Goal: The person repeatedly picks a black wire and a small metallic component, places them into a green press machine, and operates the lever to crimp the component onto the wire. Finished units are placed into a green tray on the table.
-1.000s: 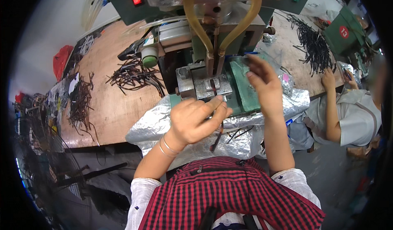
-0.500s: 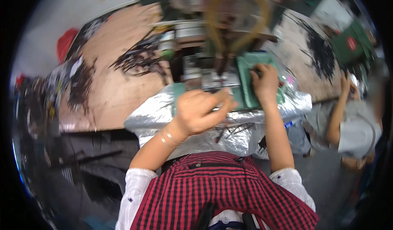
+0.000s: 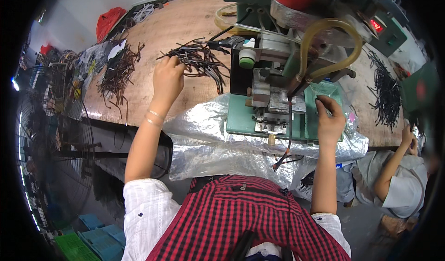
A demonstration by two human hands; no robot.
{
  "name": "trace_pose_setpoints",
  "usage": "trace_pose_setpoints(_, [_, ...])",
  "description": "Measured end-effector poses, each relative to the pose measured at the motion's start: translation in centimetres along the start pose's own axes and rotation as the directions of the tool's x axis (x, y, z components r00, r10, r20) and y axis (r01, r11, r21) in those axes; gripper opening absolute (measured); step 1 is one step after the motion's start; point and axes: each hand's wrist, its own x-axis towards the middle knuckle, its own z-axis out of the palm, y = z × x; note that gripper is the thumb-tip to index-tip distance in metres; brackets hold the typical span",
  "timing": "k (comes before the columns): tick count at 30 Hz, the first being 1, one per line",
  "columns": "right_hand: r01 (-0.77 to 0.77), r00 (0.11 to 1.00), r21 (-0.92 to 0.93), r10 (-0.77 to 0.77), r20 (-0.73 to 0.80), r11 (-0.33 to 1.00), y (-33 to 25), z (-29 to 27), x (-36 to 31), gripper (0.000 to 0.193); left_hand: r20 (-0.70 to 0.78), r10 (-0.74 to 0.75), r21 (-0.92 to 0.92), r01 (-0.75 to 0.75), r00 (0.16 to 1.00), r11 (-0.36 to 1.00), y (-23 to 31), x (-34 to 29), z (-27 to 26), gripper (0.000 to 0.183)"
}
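Observation:
My left hand (image 3: pixel 168 80) is at the near left edge of a loose pile of short black cables (image 3: pixel 200 59). Its fingers are curled, and their tips are hidden among the cables, so what they hold is unclear. My right hand (image 3: pixel 331 119) is bent over a green tray (image 3: pixel 313 115) on the right of a bench press (image 3: pixel 273 45). Thumb and forefinger curl toward each other at something small and dark that I cannot make out. A thin dark cable (image 3: pixel 290 122) with orange near its lower end hangs from the metal fixture (image 3: pixel 282 101) over the front edge.
Brown-black cables (image 3: pixel 118 73) lie at the left, and another black bundle (image 3: pixel 387 94) at the right. Silver foil sheeting (image 3: pixel 204 142) covers the table's front edge. A yellowish hose (image 3: pixel 340 24) loops before the press. A co-worker's arm (image 3: pixel 389 156) shows at the right.
My left hand has moved from in front of the fixture leftward and away to the cable pile. My right hand stays by the green tray. The view has shifted, and the hanging cable now shows clearly.

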Motion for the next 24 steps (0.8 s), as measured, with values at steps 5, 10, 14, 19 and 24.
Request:
trace_pose_setpoints(5, [-0.129, 0.992, 0.005, 0.129, 0.004, 0.992, 0.8, -0.6, -0.5, 0.015, 0.228, 0.049, -0.081, -0.031, 0.973, 0.996, -3.5, -0.6, 6.8, 0.016])
trace_pose_setpoints(10, [-0.106, 0.986, -0.061, 0.097, -0.139, 0.993, 2.2, -4.2, -3.6, 0.015, 0.309, -0.065, -0.222, 0.138, 0.949, 0.965, -3.1, -1.7, 4.8, 0.019])
trace_pose_setpoints(14, [0.035, 0.999, -0.008, -0.035, -0.037, 0.999, -1.7, -4.8, -3.7, 0.014, 0.331, -0.181, -0.441, 0.321, 0.926, 0.838, -0.6, -0.3, 2.3, 0.015])
trace_pose_setpoints(19, [0.311, 0.951, 0.180, -0.305, -0.057, 0.933, -8.1, 0.2, 0.3, 0.013, 0.234, -0.358, -0.801, 0.388, 0.904, 0.455, 4.0, 1.4, 2.9, 0.014])
trace_pose_setpoints(24, [0.109, 0.991, 0.388, -0.068, -0.117, 0.915, -7.9, 3.9, -1.5, 0.023, 0.181, -0.510, -0.958, 0.269, 0.841, 0.104, 11.0, 0.2, 1.3, 0.008])
